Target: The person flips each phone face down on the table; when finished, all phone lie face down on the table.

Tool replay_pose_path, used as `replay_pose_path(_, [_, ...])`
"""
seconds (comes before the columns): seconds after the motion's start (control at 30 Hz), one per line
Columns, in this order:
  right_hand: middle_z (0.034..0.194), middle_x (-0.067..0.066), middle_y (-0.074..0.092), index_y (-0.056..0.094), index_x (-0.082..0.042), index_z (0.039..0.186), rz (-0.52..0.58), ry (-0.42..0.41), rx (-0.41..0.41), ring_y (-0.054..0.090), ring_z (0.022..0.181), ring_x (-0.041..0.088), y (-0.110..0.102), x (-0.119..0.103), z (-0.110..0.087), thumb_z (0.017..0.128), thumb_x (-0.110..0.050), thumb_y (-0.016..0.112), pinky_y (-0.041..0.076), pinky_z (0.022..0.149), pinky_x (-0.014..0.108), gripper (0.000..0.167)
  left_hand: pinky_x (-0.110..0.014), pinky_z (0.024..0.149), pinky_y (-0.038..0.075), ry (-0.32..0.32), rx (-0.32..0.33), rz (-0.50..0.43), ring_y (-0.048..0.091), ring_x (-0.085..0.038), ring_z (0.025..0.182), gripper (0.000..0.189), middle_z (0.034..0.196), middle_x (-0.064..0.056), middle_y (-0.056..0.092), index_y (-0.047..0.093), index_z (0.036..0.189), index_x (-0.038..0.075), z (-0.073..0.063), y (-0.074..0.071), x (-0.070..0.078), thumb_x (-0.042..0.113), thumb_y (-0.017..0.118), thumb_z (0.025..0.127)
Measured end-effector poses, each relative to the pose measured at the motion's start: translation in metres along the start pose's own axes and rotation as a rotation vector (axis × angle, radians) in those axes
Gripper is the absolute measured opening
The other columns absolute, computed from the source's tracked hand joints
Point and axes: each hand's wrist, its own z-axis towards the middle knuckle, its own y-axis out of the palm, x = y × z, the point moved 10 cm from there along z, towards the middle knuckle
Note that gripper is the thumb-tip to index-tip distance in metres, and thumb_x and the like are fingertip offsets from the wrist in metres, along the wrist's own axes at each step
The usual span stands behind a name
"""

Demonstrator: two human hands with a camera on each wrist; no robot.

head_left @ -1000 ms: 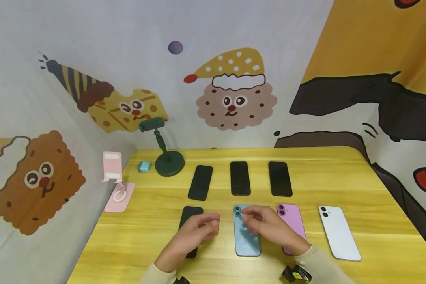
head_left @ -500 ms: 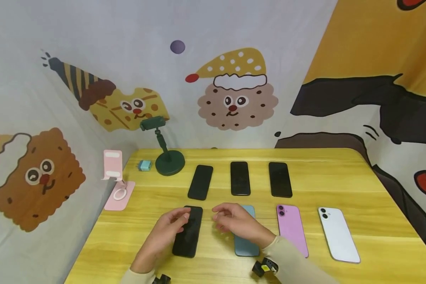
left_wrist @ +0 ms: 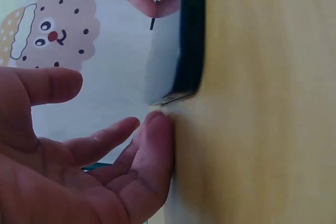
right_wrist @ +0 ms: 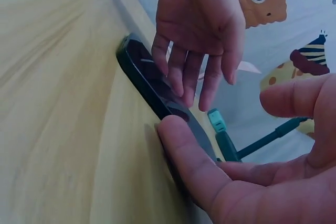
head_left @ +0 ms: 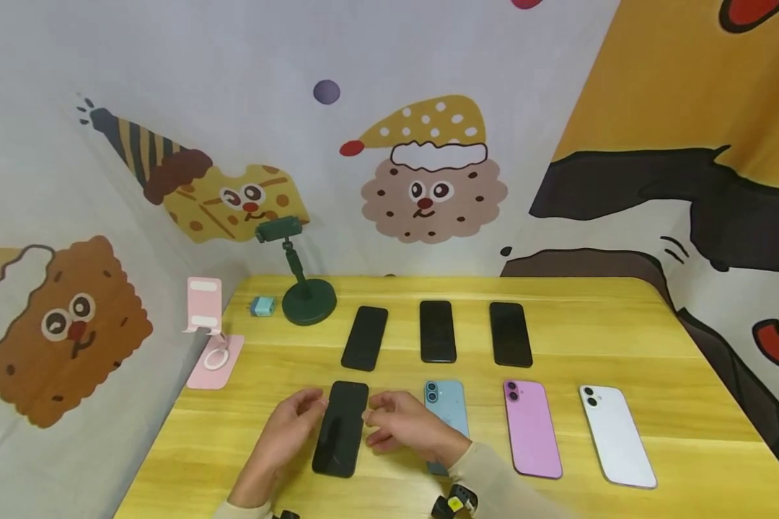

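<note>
A black phone lies screen up on the table, between my two hands. My left hand is at its left edge; in the left wrist view, fingertips are close to the phone's end, thumb held apart. At the right edge is my right hand. In the right wrist view, one fingertip meets the phone's side, while the thumb stands away. Neither hand grips the phone. Partly hidden under the right hand and wrist is a light blue phone, back up.
To the right lie a pink phone and a white phone, backs up. Black phones form a row behind. At the back left stand a green stand, a blue charger plug and a pink stand.
Both hands have moved left. The left hand went from over the black phone to its left edge; the right hand came from above the light blue phone to the black phone's right edge.
</note>
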Motion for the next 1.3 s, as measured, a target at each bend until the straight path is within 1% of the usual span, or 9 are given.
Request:
replay_pose_path(0.1, [0.125, 0.021, 0.067, 0.036, 0.018, 0.154, 0.051, 0.034, -0.005, 0.076, 0.087, 0.025, 0.002, 0.005, 0.001, 0.100, -0.023, 0.067, 0.066, 0.073, 0.035, 0.074, -0.036, 0.080, 0.061, -0.038, -0.010, -0.021, 0.067, -0.023, 0.105, 0.049, 0.127, -0.016, 0.070, 0.060, 0.145, -0.002, 0.001, 0.002, -0.005, 0.031, 0.061, 0.108])
replay_pose_path(0.23, [0.115, 0.022, 0.071, 0.044, 0.016, 0.150, 0.100, 0.051, -0.017, 0.077, 0.083, 0.022, 0.002, 0.008, 0.006, 0.097, -0.023, 0.069, 0.066, 0.069, 0.033, 0.070, -0.037, 0.077, 0.061, -0.049, -0.015, -0.047, 0.067, -0.024, 0.103, 0.052, 0.125, -0.017, 0.070, 0.058, 0.146, -0.003, 0.002, 0.002, -0.005, 0.032, 0.061, 0.108])
replay_pose_path(0.33, [0.111, 0.022, 0.072, 0.056, 0.010, 0.141, 0.127, 0.069, -0.033, 0.076, 0.081, 0.021, 0.003, 0.012, 0.008, 0.095, -0.022, 0.068, 0.066, 0.066, 0.034, 0.057, -0.035, 0.075, 0.062, -0.041, -0.007, -0.037, 0.067, -0.023, 0.100, 0.048, 0.125, -0.018, 0.070, 0.057, 0.147, -0.004, 0.002, 0.002, -0.005, 0.025, 0.062, 0.108])
replay_pose_path(0.5, [0.114, 0.018, 0.070, 0.064, 0.003, 0.132, 0.127, 0.090, -0.031, 0.077, 0.085, 0.022, 0.007, 0.017, 0.006, 0.093, -0.021, 0.068, 0.066, 0.064, 0.037, 0.046, -0.033, 0.070, 0.059, -0.012, 0.006, -0.036, 0.068, -0.020, 0.098, 0.045, 0.126, -0.021, 0.068, 0.057, 0.146, -0.008, 0.003, 0.003, -0.009, 0.004, 0.065, 0.103])
replay_pose_path(0.67, [0.114, 0.017, 0.070, 0.064, 0.003, 0.130, 0.106, 0.090, -0.025, 0.077, 0.085, 0.023, 0.009, 0.016, 0.005, 0.093, -0.020, 0.068, 0.065, 0.063, 0.036, 0.044, -0.029, 0.071, 0.058, 0.002, 0.008, -0.065, 0.066, -0.020, 0.100, 0.046, 0.122, -0.021, 0.066, 0.060, 0.142, -0.010, 0.002, 0.004, -0.009, -0.005, 0.068, 0.097])
replay_pose_path(0.8, [0.117, 0.018, 0.069, 0.057, 0.005, 0.140, 0.113, 0.105, -0.026, 0.077, 0.086, 0.024, 0.009, 0.016, 0.004, 0.094, -0.021, 0.068, 0.065, 0.063, 0.037, 0.054, -0.031, 0.072, 0.059, -0.011, -0.001, -0.116, 0.066, -0.021, 0.096, 0.048, 0.123, -0.022, 0.063, 0.061, 0.141, -0.006, 0.002, 0.003, -0.013, -0.007, 0.070, 0.094])
replay_pose_path(0.97, [0.123, 0.019, 0.065, 0.049, 0.006, 0.148, 0.128, 0.106, -0.039, 0.077, 0.086, 0.023, 0.010, 0.014, 0.002, 0.097, -0.025, 0.070, 0.066, 0.063, 0.038, 0.063, -0.035, 0.075, 0.062, -0.009, -0.116, -0.257, 0.071, -0.021, 0.095, 0.058, 0.126, -0.026, 0.067, 0.049, 0.151, -0.005, 0.003, 0.009, -0.020, -0.005, 0.068, 0.096])
replay_pose_path(1.1, [0.124, 0.019, 0.061, 0.049, 0.002, 0.148, 0.135, 0.075, -0.055, 0.074, 0.083, 0.022, 0.012, 0.010, 0.002, 0.100, -0.025, 0.068, 0.065, 0.063, 0.035, 0.057, -0.037, 0.077, 0.064, -0.030, -0.235, -0.329, 0.072, -0.021, 0.096, 0.066, 0.126, -0.022, 0.067, 0.034, 0.158, -0.005, 0.001, 0.014, -0.023, -0.002, 0.065, 0.100])
replay_pose_path(1.3, [0.110, 0.017, 0.067, 0.049, -0.002, 0.145, 0.121, 0.024, -0.060, 0.070, 0.075, 0.019, 0.009, 0.011, 0.005, 0.104, -0.023, 0.065, 0.064, 0.065, 0.030, 0.048, -0.042, 0.087, 0.065, -0.021, -0.349, -0.428, 0.071, -0.023, 0.108, 0.068, 0.138, -0.024, 0.060, 0.028, 0.161, -0.007, -0.002, 0.024, -0.011, 0.002, 0.061, 0.103])
